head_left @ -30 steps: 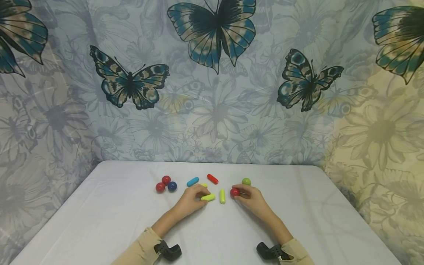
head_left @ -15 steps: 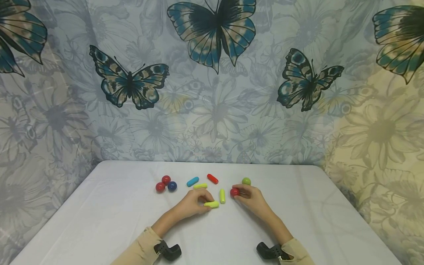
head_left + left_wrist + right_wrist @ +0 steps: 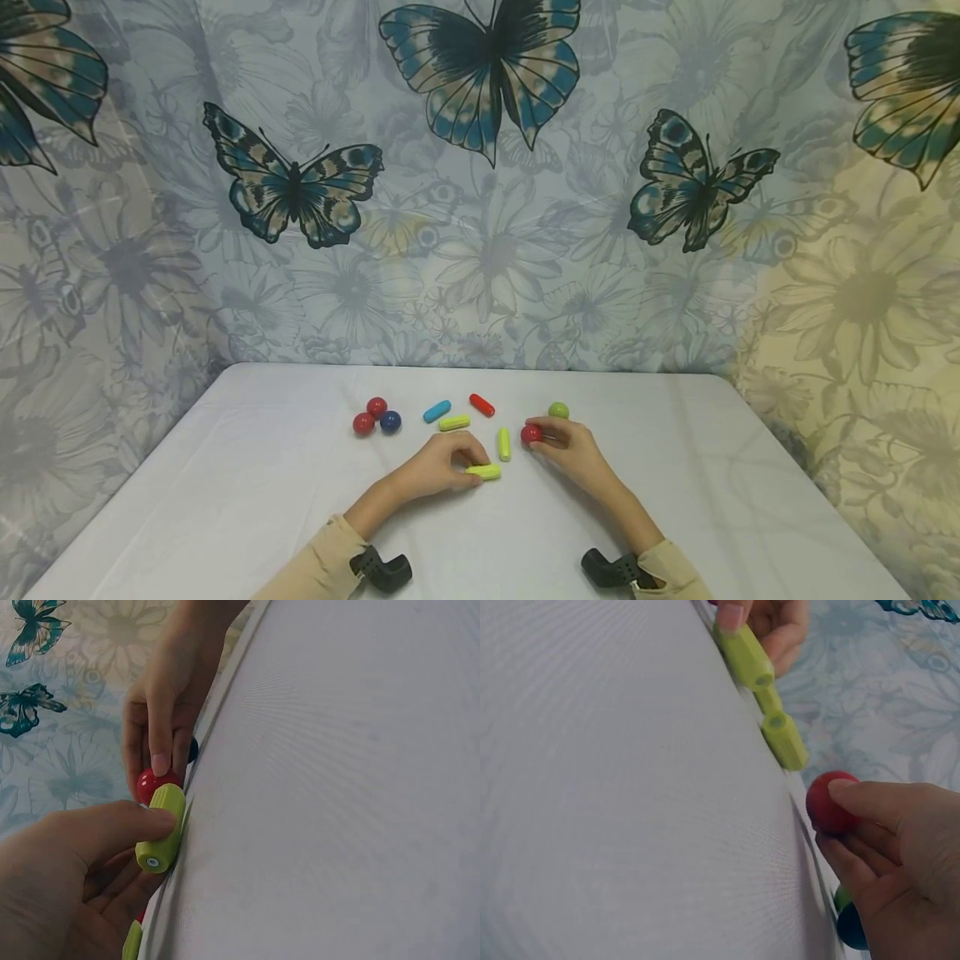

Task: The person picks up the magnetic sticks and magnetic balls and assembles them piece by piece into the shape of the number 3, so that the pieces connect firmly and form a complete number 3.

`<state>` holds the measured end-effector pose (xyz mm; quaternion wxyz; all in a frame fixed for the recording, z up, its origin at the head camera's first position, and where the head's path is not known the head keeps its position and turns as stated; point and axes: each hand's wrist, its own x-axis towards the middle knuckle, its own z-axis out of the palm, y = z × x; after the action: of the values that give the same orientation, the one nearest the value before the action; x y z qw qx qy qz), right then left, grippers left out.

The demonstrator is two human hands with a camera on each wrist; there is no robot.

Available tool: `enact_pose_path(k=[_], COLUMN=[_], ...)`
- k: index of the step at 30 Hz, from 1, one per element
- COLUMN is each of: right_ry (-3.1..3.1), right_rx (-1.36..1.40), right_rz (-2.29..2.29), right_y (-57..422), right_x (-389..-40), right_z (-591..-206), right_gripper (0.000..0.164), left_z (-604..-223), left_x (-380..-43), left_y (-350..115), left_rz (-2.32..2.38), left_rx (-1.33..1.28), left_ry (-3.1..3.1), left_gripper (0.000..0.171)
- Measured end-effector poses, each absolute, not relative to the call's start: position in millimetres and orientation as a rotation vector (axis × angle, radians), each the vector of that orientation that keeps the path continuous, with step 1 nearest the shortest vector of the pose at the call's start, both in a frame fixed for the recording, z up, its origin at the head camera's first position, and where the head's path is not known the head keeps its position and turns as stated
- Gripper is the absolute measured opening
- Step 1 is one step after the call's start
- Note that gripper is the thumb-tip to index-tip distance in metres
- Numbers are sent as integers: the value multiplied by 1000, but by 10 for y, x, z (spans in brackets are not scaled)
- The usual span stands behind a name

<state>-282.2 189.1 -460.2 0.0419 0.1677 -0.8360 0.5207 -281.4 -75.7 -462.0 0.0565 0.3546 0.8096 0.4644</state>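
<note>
My left hand [image 3: 438, 468] pinches a yellow-green cylinder [image 3: 483, 472] between thumb and fingers, near the middle of the white table. In the left wrist view the ridged cylinder [image 3: 163, 829] shows a small round mark on its end. My right hand [image 3: 576, 454] holds a red ball [image 3: 531, 434] by thumb and fingertips. A green ball [image 3: 558, 410] sits just behind that hand. Between the hands another yellow-green cylinder [image 3: 504, 444] lies pointing away from me. A third yellow-green cylinder [image 3: 454, 422] rests beyond my left hand. The right wrist view shows a dark blue ball [image 3: 852, 927] beside my right hand.
Farther back on the white table [image 3: 225, 492] lie a blue cylinder [image 3: 437, 411] and a red cylinder [image 3: 482, 405]. At the left two red balls [image 3: 363, 424] and a blue ball [image 3: 390, 422] form a cluster. A butterfly-patterned cloth [image 3: 495, 275] hangs behind.
My left hand has moved right and nearer to me with the yellow-green cylinder, uncovering the one behind it. My right hand has stayed in place with the red ball.
</note>
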Motion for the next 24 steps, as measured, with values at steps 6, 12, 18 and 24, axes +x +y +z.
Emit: enact_pose_path(k=[6,12,18,24], right_ry=[-2555,-2561,-2571,-2582], right_rx=[503,488,525,564], right_rz=[1618,1644,1663,1651], right_y=[1845,1774,1700,1637], right_x=[-2787,-2765,-2726,-2699], right_z=[-4544,-4491,-4447,-4438], right_gripper=[38,38,39,39], left_z=[-4607,-4603,-4618,-4633], left_x=[-2806,-2816,-2829,-2836], left_y=[-766,-768,-766,-768], left_rz=[1402,1387,1380,1389], left_rx=[1077,1078,1074,1082], left_ry=[2433,2434,2443,2431], left_gripper=[20,20,19,19])
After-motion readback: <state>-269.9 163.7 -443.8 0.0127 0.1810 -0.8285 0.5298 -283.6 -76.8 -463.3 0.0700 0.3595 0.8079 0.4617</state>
